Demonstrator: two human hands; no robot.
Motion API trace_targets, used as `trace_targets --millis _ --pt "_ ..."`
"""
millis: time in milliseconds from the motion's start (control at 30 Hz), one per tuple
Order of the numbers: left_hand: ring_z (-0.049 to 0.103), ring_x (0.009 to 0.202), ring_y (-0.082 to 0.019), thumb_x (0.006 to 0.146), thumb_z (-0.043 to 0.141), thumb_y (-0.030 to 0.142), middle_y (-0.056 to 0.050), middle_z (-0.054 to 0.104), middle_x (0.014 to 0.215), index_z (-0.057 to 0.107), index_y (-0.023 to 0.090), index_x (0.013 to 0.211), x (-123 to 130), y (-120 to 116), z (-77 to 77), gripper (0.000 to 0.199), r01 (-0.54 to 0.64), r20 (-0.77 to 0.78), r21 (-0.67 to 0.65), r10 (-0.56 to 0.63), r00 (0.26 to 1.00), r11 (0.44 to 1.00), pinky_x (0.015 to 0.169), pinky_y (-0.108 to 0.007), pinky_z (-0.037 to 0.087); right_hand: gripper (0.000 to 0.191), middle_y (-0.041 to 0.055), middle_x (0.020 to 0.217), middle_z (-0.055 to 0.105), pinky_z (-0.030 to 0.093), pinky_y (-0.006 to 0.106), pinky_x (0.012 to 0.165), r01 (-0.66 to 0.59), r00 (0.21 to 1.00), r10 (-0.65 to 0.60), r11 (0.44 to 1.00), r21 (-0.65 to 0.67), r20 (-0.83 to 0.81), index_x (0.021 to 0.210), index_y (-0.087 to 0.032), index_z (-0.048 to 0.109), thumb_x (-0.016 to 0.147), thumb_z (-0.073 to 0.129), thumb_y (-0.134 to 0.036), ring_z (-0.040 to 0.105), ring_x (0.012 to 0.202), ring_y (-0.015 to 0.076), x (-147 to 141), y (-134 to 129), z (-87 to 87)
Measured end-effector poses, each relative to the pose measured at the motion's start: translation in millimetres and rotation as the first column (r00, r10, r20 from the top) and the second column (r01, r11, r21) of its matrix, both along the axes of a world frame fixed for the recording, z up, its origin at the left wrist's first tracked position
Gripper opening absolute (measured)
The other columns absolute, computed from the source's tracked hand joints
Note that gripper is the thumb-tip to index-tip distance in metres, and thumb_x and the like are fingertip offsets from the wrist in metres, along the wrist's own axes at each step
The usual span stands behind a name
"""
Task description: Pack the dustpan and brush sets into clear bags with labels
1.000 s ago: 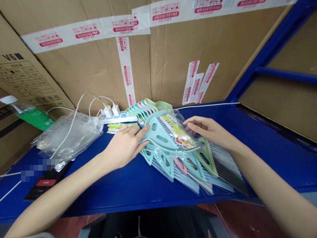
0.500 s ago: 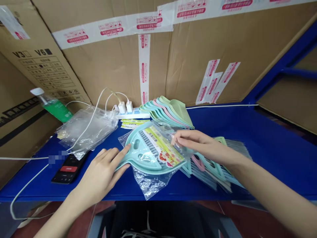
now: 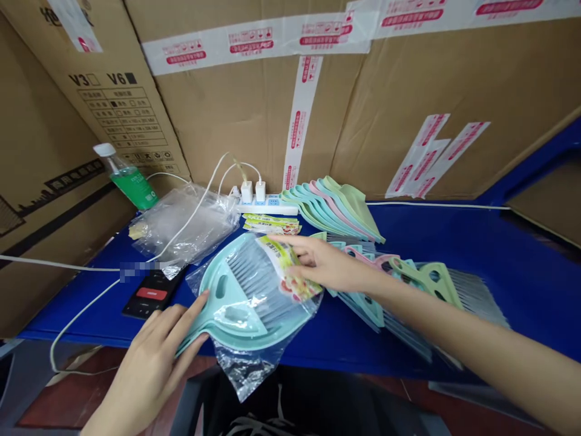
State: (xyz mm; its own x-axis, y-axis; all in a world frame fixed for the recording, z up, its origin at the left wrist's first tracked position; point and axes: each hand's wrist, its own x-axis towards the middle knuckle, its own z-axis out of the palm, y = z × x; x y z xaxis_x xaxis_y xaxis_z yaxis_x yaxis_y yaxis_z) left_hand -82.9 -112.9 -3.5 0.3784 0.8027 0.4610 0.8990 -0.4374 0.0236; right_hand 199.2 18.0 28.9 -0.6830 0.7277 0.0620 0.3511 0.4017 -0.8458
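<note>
A light blue dustpan [image 3: 267, 340] with a matching small brush [image 3: 240, 297] lying in it is partly inside a clear plastic bag [image 3: 247, 369], tilted over the table's front edge. My left hand [image 3: 167, 339] is closed around the handle end at the lower left. A yellow-green printed card [image 3: 295, 272] lies over the bristle tips at the right side. My right hand [image 3: 320, 260] has its curled fingers on this card, and its fingertips are partly hidden. Just right of it, several brushes [image 3: 436, 281] in green, pink and blue lie heaped, bristles toward the front and right.
Several nested dustpans [image 3: 336, 206] stand at the back beside a white power strip [image 3: 272, 207] and more printed cards [image 3: 272, 224]. Flat clear bags [image 3: 181, 221], a bottle [image 3: 134, 184], a phone [image 3: 152, 295] and a loose white cable [image 3: 86, 309] are on the left. Cardboard [image 3: 245, 115] walls the back.
The dustpan has come nearer and lower left with my left hand. The card has shifted toward the bristle tips, baring more bristles, with my right hand now on it. The camera view has turned left.
</note>
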Motion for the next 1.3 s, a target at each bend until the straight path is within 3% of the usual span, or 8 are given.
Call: trace_targets --millis 167,367,533,600,767,933,1100,1300 --pt "0.067 0.075 -0.018 0.099 0.037 0.040 -0.002 0.070 0.095 0.020 0.036 0.151 -22 -10 -7.4 0.055 -0.037 -0.009 0.026 0.037 0.999 0.999 0.064 -0.026 0.052 0.065 0.0068 0.083 0.068 0.045 0.033 0.061 0.057 0.908 -0.221 0.907 0.417 0.357 0.149 -0.016 0.035 0.084 0.043 -0.012 0.053 0.058 0.0176 -12 53 4.9" --pt "0.067 0.073 -0.017 0.099 0.037 0.039 -0.001 0.071 0.098 0.028 0.034 0.149 -28 -16 -9.8 0.051 -0.049 -0.008 0.011 0.049 0.999 0.999 0.064 -0.025 0.051 0.052 0.0084 0.093 0.069 0.049 0.037 0.070 -0.027 0.900 -0.192 0.871 0.491 0.391 0.131 -0.021 0.057 0.080 0.052 -0.009 0.061 0.070 0.0214 -36 118 -9.9" --pt "0.066 0.079 -0.017 0.098 0.040 0.037 -0.002 0.069 0.097 0.030 0.031 0.149 -26 -10 -10.2 0.052 -0.045 0.010 0.007 0.045 0.999 0.999 0.068 -0.025 0.051 0.029 0.0123 0.113 0.060 0.043 0.045 0.093 -0.002 0.939 -0.206 0.797 0.604 0.276 0.107 -0.019 0.066 0.082 0.054 -0.010 0.056 0.107 0.0273 -38 96 5.0" --pt "0.065 0.079 -0.017 0.098 0.041 0.036 -0.003 0.068 0.096 0.029 0.030 0.149 -24 -4 -10.9 0.052 -0.030 0.017 0.018 0.029 0.999 0.999 0.069 -0.025 0.051 0.022 0.0092 0.108 0.061 0.046 0.041 0.089 0.009 0.958 -0.182 0.793 0.609 0.222 0.102 -0.020 0.065 0.089 0.048 -0.016 0.058 0.099 0.0225 -30 65 15.9" --pt "0.062 0.077 -0.017 0.099 0.040 0.031 -0.004 0.065 0.094 0.030 0.028 0.149 -11 14 -10.2 0.051 0.076 0.046 0.030 -0.078 0.996 0.997 0.071 -0.026 0.049 0.026 0.0010 0.081 0.059 0.048 0.030 0.062 0.030 0.984 -0.042 0.997 0.075 0.171 0.115 -0.017 0.050 0.092 0.045 -0.025 0.056 0.063 0.0133 0 -9 16.7" --pt "0.058 0.076 -0.014 0.100 0.039 0.027 -0.003 0.064 0.092 0.035 0.025 0.146 8 30 -1.7 0.046 0.202 0.052 0.000 -0.201 0.978 0.979 0.074 -0.026 0.046 0.039 -0.0023 0.081 0.056 0.049 0.027 0.054 0.082 0.992 -0.116 0.888 -0.453 -0.047 0.112 -0.020 0.046 0.086 0.056 -0.046 0.057 0.058 0.0107 23 -27 -3.9" --pt "0.058 0.081 -0.016 0.100 0.041 0.029 -0.004 0.064 0.095 0.040 0.022 0.142 22 51 14.8 0.043 0.297 -0.006 -0.023 -0.297 0.955 0.955 0.078 -0.029 0.046 0.040 -0.0042 0.071 0.056 0.045 0.023 0.047 0.118 0.981 -0.181 0.848 -0.517 -0.073 0.091 -0.021 0.052 0.073 0.072 -0.051 0.053 0.056 0.0098 38 -28 -5.3" --pt "0.051 0.118 -0.024 0.097 0.040 0.023 -0.012 0.056 0.126 0.043 0.023 0.140 41 47 30.0 0.043 0.373 0.021 0.109 -0.377 0.926 0.922 0.097 -0.042 0.044 0.044 -0.0018 0.076 0.058 0.050 0.026 0.052 0.114 0.967 -0.206 0.876 -0.469 -0.149 0.105 -0.020 0.056 0.080 0.064 -0.056 0.053 0.056 0.0105 54 -44 1.3"
